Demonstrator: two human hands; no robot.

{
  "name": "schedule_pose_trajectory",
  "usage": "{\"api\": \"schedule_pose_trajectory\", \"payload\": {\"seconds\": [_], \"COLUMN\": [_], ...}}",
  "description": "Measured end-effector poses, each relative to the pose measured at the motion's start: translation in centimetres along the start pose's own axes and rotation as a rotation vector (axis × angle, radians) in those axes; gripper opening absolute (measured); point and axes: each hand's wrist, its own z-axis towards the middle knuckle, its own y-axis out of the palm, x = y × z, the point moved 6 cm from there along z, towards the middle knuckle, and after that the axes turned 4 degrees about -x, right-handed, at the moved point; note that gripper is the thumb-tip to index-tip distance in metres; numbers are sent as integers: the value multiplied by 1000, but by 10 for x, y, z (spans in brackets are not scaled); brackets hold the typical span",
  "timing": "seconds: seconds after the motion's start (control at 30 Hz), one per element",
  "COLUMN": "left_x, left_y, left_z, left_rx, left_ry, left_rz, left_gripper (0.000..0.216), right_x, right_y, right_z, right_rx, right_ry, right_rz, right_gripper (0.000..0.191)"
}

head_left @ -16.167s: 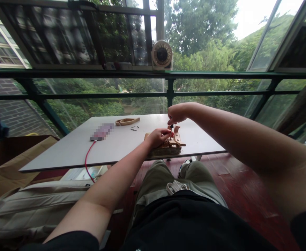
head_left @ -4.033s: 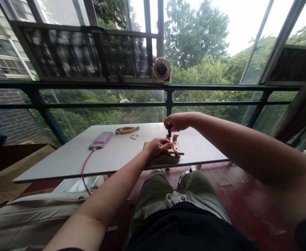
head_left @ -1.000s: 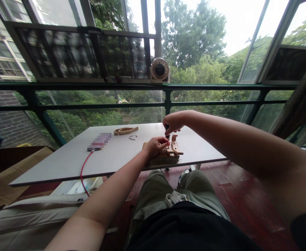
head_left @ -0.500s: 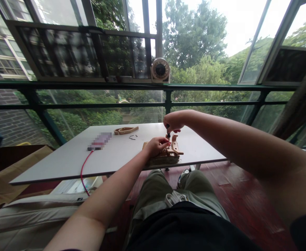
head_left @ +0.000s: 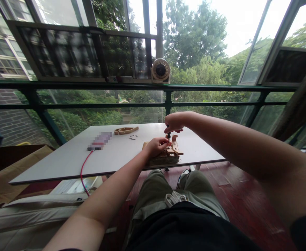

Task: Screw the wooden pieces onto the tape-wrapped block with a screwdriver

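Observation:
My right hand (head_left: 176,121) is closed around the dark handle of a screwdriver (head_left: 169,134), which stands upright with its tip down at a light wooden piece (head_left: 171,151). Close beside the shaft is my left hand (head_left: 158,146), its fingers curled in against the wooden piece and holding it. A curved wooden part (head_left: 177,143) rises at the right of that piece. Under them lies a brownish block or pack (head_left: 163,160) at the table's front edge. Whether a screw sits under the tip is too small to tell.
On the white table (head_left: 69,160) lie a curved wooden band (head_left: 126,130), several small screws (head_left: 133,137) and a blurred-out phone (head_left: 100,141) with a red cable (head_left: 82,167). A small round fan (head_left: 160,70) stands by the railing. A cardboard box (head_left: 16,160) is at the left.
My right hand has turned slightly on the screwdriver handle, its fingers shifting a little. The left hand and the wooden piece stay in nearly the same place.

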Motion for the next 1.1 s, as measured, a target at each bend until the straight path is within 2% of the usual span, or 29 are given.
{"api": "schedule_pose_trajectory", "payload": {"seconds": [0.23,0.57,0.7,0.77,0.93,1.1], "left_x": [2,3,3,3,-1,-1], "left_y": [-1,-1,-2,-2,-1,-1], "left_z": [-1,-1,-1,-1,-1,-1], "left_rx": [11,42,42,41,30,26], "left_ry": [-8,-7,-8,-1,-5,4], "left_rz": [-28,-54,-62,-62,-68,-14], "left_gripper": [37,29,30,31,33,35], "right_x": [5,10,10,10,8,8], "right_y": [3,8,2,-1,-1,0], "right_z": [6,4,-1,-2,-4,-5], "right_rx": [23,47,119,149,75,28], "right_ry": [-7,-4,-89,-119,-125,-107], "right_rz": [33,54,87,92,90,112], "right_gripper": [53,56,37,40,24,24]}}
